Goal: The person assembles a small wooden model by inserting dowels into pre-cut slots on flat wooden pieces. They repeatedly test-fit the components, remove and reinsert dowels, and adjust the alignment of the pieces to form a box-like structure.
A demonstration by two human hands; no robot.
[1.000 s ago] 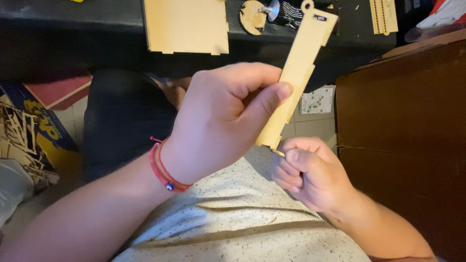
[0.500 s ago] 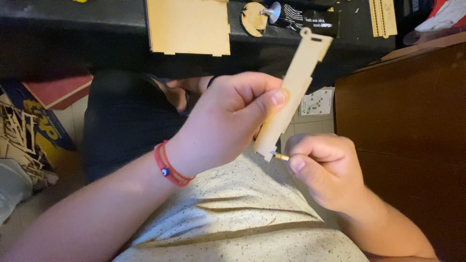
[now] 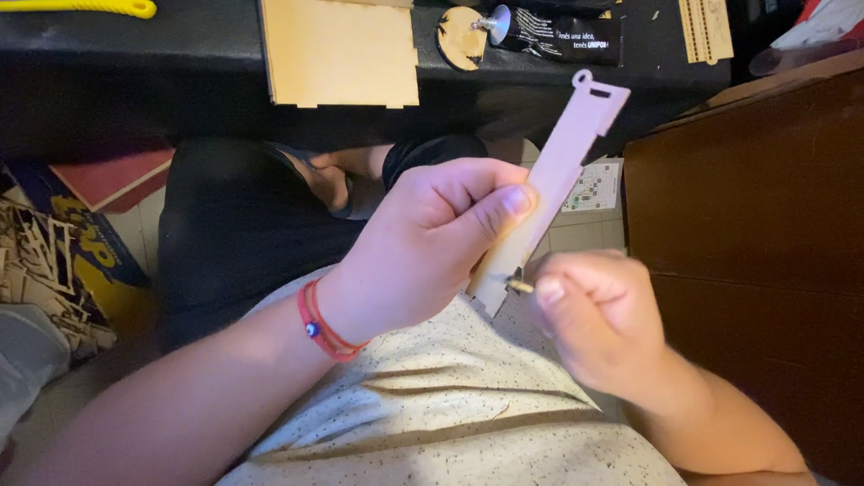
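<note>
Left hand (image 3: 423, 247) gripped long wooden strip (image 3: 549, 184) tilted above lap, fingers wrapped around its lower half. Right hand (image 3: 598, 328) pinched small peg-like bit (image 3: 519, 286) against strip's bottom end. Fitting looked underway, not seated. Other cut panels (image 3: 342, 54) lay beyond strip, unused.

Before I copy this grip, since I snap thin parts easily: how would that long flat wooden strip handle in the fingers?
The wooden strip looks thin and flat, so probably light. The left hand holds it upright at its lower half and it stays straight, so likely stiff. The slotted top and notched end may break easily where the right hand works.
</note>
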